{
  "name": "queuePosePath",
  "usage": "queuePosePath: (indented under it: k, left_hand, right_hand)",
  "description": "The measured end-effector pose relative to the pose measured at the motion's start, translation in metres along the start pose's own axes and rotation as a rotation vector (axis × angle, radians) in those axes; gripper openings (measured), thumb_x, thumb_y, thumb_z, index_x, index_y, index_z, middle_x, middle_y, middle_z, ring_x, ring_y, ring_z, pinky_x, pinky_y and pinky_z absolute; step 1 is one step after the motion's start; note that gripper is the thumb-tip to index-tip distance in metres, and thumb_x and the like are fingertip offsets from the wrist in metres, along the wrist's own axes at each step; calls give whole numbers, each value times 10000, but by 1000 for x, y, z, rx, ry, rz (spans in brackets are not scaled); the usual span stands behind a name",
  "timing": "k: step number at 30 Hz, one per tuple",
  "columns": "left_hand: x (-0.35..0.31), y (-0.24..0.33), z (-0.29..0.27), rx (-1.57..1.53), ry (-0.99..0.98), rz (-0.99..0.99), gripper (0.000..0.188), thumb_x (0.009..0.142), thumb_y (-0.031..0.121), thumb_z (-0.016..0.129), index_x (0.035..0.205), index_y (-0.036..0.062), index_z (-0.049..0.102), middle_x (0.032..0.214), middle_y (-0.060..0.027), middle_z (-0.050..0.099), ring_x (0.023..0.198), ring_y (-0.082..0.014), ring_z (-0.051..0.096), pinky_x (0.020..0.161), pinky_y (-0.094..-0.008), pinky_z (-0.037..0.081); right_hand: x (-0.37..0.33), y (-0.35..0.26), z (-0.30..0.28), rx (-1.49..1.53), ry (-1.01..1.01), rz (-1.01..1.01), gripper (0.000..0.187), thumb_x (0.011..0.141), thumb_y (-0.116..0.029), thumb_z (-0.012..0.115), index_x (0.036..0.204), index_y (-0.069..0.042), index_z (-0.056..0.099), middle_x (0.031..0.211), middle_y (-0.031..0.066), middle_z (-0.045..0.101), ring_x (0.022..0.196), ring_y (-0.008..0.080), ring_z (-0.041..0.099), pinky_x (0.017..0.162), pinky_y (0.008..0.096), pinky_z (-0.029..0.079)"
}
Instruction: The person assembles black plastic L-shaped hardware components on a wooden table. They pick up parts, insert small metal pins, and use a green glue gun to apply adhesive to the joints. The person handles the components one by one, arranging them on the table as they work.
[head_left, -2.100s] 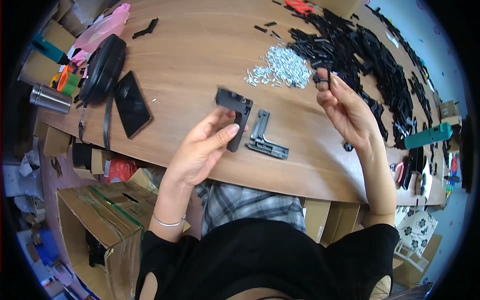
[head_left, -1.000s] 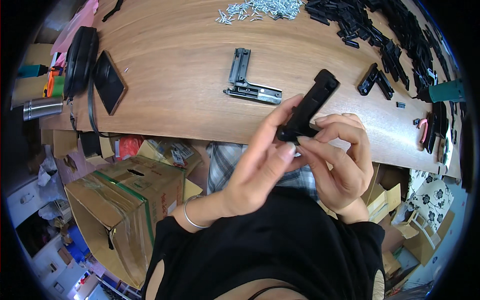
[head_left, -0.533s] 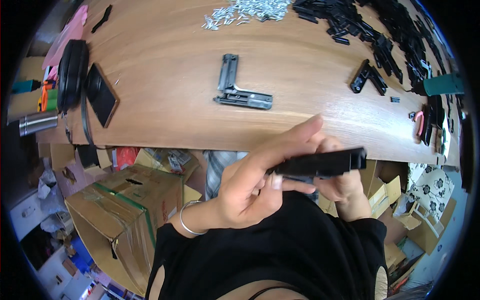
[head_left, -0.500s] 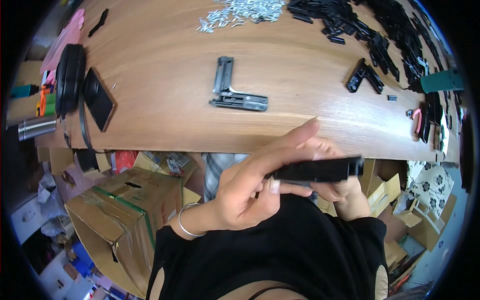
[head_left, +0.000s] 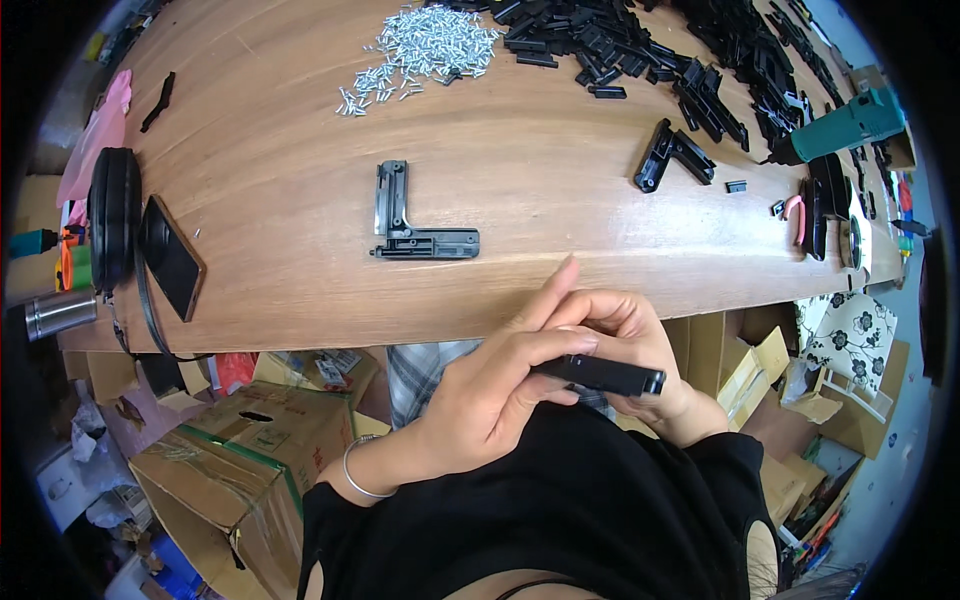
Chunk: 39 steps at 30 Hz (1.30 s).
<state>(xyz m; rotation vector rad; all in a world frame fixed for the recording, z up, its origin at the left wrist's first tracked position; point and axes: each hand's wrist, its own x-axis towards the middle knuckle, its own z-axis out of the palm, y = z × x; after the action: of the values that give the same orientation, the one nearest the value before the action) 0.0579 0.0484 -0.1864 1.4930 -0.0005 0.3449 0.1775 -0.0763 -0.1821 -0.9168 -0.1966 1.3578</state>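
From where I stand, the person's hands are together over the lap, just off the near edge of the wooden table [head_left: 300, 290], with the left hand [head_left: 488, 395] pinching a black part [head_left: 612, 376] between thumb and fingers while the right hand [head_left: 640, 340] is up against it, its fingertips too hidden for me to tell whether they grip. On the tabletop beyond them lies an L-shaped dark piece [head_left: 432, 243], and farther back a heap of silver screws [head_left: 435, 45] sits beside a pile of black parts [head_left: 600, 45].
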Motion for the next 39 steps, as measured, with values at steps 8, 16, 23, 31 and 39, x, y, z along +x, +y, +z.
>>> queuePosePath:
  k: [8, 16, 23, 31, 39]
  left_hand:
    - [-16, 2, -23, 446, 242, 48, 291, 940, 85, 411, 1175, -86, 439, 1071, -241, 606, 879, -209, 641, 736, -279, 527]
    - [-10, 0, -101, 996, 933, -327, 350, 921, 226, 504, 1244, 96, 527, 451, -106, 480, 439, -155, 554, 450, -327, 400]
    - [-13, 25, -99, 1486, 769, -619, 489, 877, 406, 550, 1278, 130, 502, 446, -127, 482, 452, -307, 551, 454, -382, 406]
    - [-9, 16, -63, -472, 258, -320, 529, 919, 144, 528, 1360, 17, 264, 1118, -180, 564, 935, -212, 624, 735, -288, 551]
    - [-17, 15, -60, -586, 489, -287, 427, 971, 186, 373, 1345, 62, 209, 1044, -188, 576, 932, -282, 637, 641, -316, 588]
  right_hand:
    - [5, -28, -10, -1040, -39, -577, 158, 806, -69, 647, 958, -34, 676, 940, 86, 661, 858, 203, 628, 787, 305, 480]
    - [27, -98, -78, -1995, 710, -752, 510, 727, 64, 587, 1214, -74, 526, 988, 144, 618, 954, 308, 576, 839, 389, 442]
    - [45, -106, -24, -1833, 275, -834, 507, 717, 71, 593, 1198, -76, 538, 956, 148, 613, 892, 306, 587, 775, 375, 467]
    - [124, -100, 71, -1465, -735, -729, 279, 744, -81, 682, 1018, -35, 661, 953, 88, 670, 882, 229, 639, 788, 316, 498]
    - [323, -160, 18, -1952, 291, -723, 290, 679, -207, 693, 932, -64, 694, 853, 121, 684, 826, 223, 659, 767, 307, 512]
